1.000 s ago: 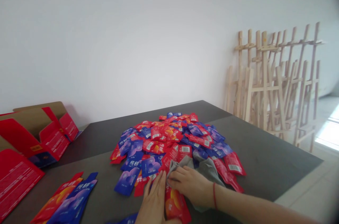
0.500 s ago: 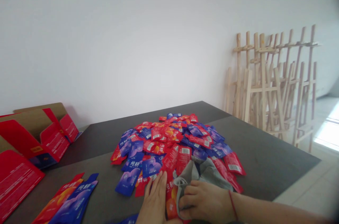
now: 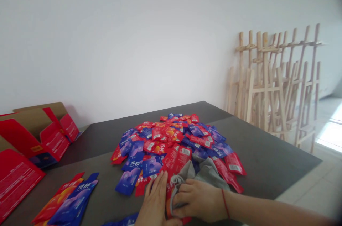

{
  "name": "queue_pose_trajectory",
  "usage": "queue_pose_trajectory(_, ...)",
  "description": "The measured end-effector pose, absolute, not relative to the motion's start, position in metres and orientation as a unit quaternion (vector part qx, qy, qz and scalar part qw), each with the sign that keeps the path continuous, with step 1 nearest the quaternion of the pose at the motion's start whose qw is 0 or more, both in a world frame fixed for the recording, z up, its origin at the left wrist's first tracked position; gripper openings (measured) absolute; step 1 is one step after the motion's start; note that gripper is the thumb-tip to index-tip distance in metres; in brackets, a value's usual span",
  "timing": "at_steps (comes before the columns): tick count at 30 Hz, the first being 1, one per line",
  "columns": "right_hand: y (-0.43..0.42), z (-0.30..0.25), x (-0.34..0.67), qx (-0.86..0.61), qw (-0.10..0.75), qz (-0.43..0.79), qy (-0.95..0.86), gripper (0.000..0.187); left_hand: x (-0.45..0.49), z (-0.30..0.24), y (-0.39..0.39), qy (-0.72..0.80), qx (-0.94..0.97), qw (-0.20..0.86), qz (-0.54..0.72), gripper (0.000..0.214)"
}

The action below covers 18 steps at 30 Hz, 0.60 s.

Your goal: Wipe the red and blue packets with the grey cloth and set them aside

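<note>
A heap of red and blue sachets (image 3: 173,144) lies on the dark table (image 3: 267,162). My right hand (image 3: 199,199) is closed on a grey cloth (image 3: 205,172) at the near edge of the heap, its fingers curled round a fold. A red string circles that wrist. My left hand (image 3: 155,204) lies flat with fingers together on the table beside it, touching a red sachet (image 3: 169,187) that sits between both hands.
Red and brown flat cartons (image 3: 34,137) lie at the left. A small stack of red and blue sachets (image 3: 69,201) is at the near left. Wooden frames (image 3: 278,83) lean against the wall at the right, beyond the table edge.
My right hand drew the grey cloth back toward me and bunched it in its fingers. My left hand stayed flat on the table.
</note>
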State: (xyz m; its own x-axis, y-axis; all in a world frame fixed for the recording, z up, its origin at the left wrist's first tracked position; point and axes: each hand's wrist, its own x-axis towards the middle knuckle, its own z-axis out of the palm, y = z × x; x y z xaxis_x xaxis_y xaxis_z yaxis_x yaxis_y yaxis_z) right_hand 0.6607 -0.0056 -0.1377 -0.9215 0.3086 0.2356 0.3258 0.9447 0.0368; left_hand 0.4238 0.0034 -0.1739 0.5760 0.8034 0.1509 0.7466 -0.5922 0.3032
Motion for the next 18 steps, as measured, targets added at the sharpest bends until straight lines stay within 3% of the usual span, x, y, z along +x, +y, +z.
queue_pose_trajectory(6, -0.001, -0.133, 0.660, -0.313, 0.120, -0.032, -0.942, 0.036, 0.423, -0.183, 0.009, 0.438, 0.882, 0.111, 0.134, 0.126)
queue_pose_trajectory(11, 0.003, -0.138, 0.636, -0.245, 0.123, -0.062, -0.960, 0.025, 0.422, -0.207, 0.018, 0.434, 0.883, 0.091, 0.156, 0.130)
queue_pose_trajectory(14, 0.000, -0.138, 0.646, -0.215, 0.126, -0.035, -0.968, 0.024, 0.421, -0.202, 0.017, 0.442, 0.880, 0.098, 0.144, 0.123)
queue_pose_trajectory(18, 0.000, -0.137, 0.662, -0.324, 0.130, -0.010, -0.937, 0.032, 0.417, -0.184, 0.007, 0.481, 0.862, 0.112, 0.117, 0.104)
